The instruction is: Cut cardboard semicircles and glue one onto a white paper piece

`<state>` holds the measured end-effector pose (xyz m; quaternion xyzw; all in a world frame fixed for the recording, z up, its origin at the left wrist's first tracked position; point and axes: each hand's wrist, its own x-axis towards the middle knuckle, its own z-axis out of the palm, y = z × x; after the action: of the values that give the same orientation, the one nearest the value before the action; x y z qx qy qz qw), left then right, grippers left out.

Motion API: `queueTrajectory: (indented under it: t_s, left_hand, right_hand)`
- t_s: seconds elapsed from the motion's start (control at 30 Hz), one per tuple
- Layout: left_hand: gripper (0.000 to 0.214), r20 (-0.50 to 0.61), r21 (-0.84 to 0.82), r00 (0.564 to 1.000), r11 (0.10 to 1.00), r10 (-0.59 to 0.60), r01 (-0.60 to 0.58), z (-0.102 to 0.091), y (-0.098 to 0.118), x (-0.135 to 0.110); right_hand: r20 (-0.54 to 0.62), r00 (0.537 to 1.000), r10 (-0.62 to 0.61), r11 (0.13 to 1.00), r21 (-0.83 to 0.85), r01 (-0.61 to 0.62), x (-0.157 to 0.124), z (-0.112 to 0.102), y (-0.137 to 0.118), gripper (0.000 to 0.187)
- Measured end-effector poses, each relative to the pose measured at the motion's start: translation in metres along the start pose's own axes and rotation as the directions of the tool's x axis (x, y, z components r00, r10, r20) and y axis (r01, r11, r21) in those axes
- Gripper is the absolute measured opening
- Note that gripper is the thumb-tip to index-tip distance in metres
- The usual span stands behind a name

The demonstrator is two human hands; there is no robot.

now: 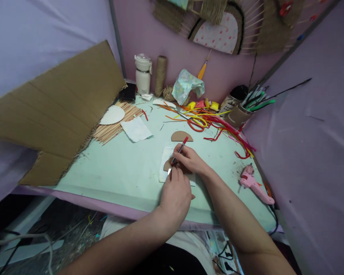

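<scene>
In the head view my right hand [187,157] is closed round a pen [180,149] with a red end, its tip down at a brown cardboard half-circle [167,165]. This half-circle lies on a square of white cloth or paper [163,176], partly covered by my hands. My left hand [176,191] presses the cardboard down with its fingers curled together. A small shiny edge shows beside the left fingertips; I cannot make out what it is. Just beyond my hands lies a second cardboard half-circle [182,136], flat on the table [123,168].
A pink glue gun [255,184] lies at the right. Scissors [196,121] rest among coloured pipe cleaners [215,121] at the back. A large cardboard sheet [65,103], wooden sticks [110,128] and a white piece [137,129] are at the left. A white bottle [143,76] stands behind.
</scene>
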<state>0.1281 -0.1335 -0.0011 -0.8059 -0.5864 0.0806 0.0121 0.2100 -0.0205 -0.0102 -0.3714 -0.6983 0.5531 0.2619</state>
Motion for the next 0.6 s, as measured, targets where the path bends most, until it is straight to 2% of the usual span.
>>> queueTrajectory:
  t_s: [0.3,0.6]
  left_hand:
    - [0.075,-0.036,-0.020,0.999,1.000,-0.013,0.012,0.008,0.001,0.000]
    - [0.068,-0.088,-0.088,0.996,0.996,-0.029,0.021,0.011,0.001,0.000]
  right_hand:
    - [-0.121,0.992,-0.048,0.984,-0.178,0.026,0.000,-0.019,0.010,0.018]
    - [-0.135,0.989,-0.067,0.979,-0.201,0.039,0.001,-0.024,0.014,0.019]
